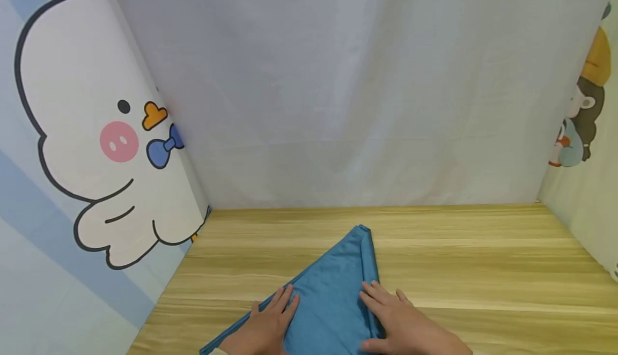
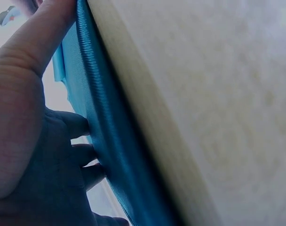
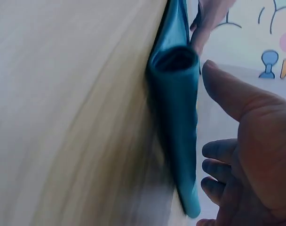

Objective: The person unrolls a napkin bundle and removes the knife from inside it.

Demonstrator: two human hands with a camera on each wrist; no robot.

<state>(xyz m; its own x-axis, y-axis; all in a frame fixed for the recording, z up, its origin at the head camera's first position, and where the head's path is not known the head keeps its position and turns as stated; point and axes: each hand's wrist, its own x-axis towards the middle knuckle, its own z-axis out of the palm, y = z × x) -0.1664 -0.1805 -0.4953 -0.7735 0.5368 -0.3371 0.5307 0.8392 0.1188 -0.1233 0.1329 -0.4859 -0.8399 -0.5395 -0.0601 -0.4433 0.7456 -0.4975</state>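
Note:
A blue cloth (image 1: 330, 301), folded to a triangle with its peak pointing away, lies on the wooden table. Its right side forms a narrow roll (image 1: 368, 261); in the right wrist view the near end of that roll (image 3: 175, 103) shows as a hollow tube. My left hand (image 1: 263, 327) rests on the cloth's slanted left edge, fingers fairly straight. Over on the right, my right hand (image 1: 401, 320) has its extended fingertips at the roll, with the thumb spread toward its near end. Close up in the left wrist view, the fingertips touch the layered cloth edge (image 2: 98, 94).
The wood-grain table (image 1: 483, 269) runs back to a pale grey curtain (image 1: 338, 87). A panel with a cartoon duck (image 1: 82, 103) stands along the left side. On the right, another printed panel (image 1: 594, 199) borders the table.

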